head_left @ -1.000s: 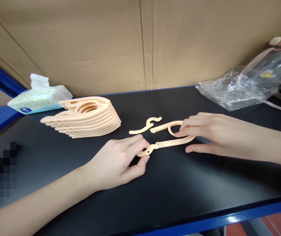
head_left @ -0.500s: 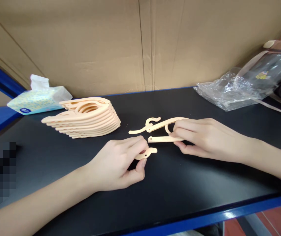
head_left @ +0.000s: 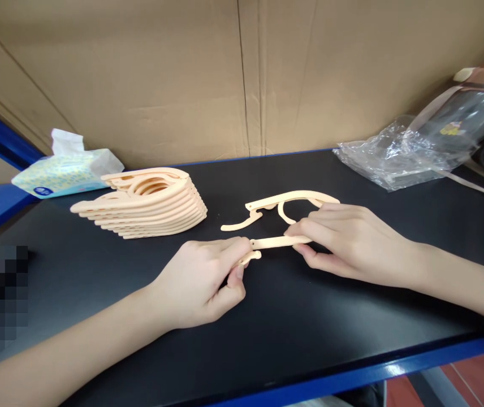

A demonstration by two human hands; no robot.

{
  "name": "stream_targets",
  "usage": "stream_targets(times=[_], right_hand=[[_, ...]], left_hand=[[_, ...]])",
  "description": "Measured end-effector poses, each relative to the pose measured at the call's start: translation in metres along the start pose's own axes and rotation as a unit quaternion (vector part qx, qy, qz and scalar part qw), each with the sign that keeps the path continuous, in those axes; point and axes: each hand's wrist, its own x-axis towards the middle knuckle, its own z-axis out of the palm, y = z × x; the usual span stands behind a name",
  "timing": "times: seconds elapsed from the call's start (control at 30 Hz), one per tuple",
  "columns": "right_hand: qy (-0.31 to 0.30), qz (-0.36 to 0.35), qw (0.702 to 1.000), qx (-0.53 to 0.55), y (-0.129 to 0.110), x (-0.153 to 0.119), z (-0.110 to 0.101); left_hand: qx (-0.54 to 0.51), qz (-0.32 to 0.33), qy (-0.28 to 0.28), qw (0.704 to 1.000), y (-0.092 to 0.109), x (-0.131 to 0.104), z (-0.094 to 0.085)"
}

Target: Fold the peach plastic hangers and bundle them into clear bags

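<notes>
My left hand [head_left: 214, 280] pinches a cream plastic hanger hook [head_left: 252, 258]; its curled end sticks out past the fingertips and the rest is hidden. Between the thumb and fingers of my right hand [head_left: 344, 243] is a straight hanger arm [head_left: 280, 242]. The arm's holed left end lies right beside my left fingertips; whether it touches the hook I cannot tell. Just behind, a curved hanger arm [head_left: 295, 196] reaches back to my right fingers, partly covered by them. A second hanger hook [head_left: 240, 226] lies on the table, partly under that curved arm's left end.
At the left stands a neat stack of cream folded hangers [head_left: 152, 206]. Behind it is a tissue pack [head_left: 66, 172]. Crumpled clear plastic [head_left: 394, 155] and a transparent bag [head_left: 458, 121] lie at the back right. The black table [head_left: 310, 333] has a blue front edge.
The straight arm in my right hand has shifted left, up to my left fingers. The hook in my left hand has tilted flatter. The curved arm behind now covers part of the loose hook.
</notes>
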Motion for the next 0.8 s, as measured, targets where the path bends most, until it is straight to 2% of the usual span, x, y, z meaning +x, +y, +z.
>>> stream_targets(times=[0.2,0.43,0.8], right_hand=[[0.003,-0.012,1.000,0.025,0.0008,0.0016,0.0020],[-0.001,-0.032,0.998,0.060,-0.0013,0.0019,0.0018],[-0.009,-0.021,0.998,0.065,-0.0007,0.0026,0.0020]], left_hand=[[0.020,-0.033,0.038,0.998,-0.0049,-0.0034,0.0024],[0.004,0.000,-0.011,1.000,-0.0040,0.0015,-0.0007],[0.054,0.007,-0.002,0.999,-0.0006,0.0004,0.0029]])
